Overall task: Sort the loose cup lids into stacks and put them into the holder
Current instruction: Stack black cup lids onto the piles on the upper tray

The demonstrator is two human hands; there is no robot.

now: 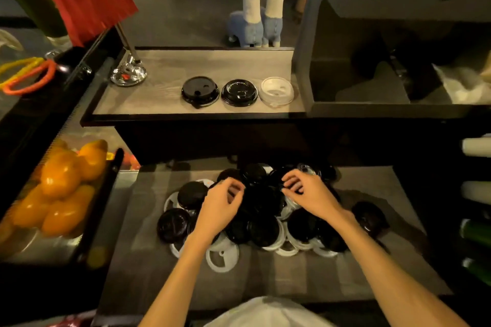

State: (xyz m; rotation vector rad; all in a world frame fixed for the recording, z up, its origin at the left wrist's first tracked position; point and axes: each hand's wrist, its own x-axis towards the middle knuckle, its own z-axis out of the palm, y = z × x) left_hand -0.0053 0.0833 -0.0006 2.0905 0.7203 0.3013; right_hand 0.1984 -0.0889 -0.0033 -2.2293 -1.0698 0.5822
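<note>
A heap of loose cup lids [265, 228], black and white mixed, lies on the lower counter. My left hand [221, 205] and my right hand [305, 192] reach into the heap's far middle, fingers curled onto the same black lid [261, 200]. On the raised wooden shelf [164, 93] behind sit three separate lids in a row: a flat black lid [199, 92], a domed black lid [239, 92] and a white lid [277, 91]. One black lid [369, 217] lies apart at the right of the heap. I cannot pick out a holder.
A case of oranges [61, 188] stands at the left. A red flag on a chrome base [128, 73] stands at the shelf's left end. Two plush llamas [261, 0] stand behind it. Rolls [475, 146] stick out at the right edge. A white bag [265, 312] lies near me.
</note>
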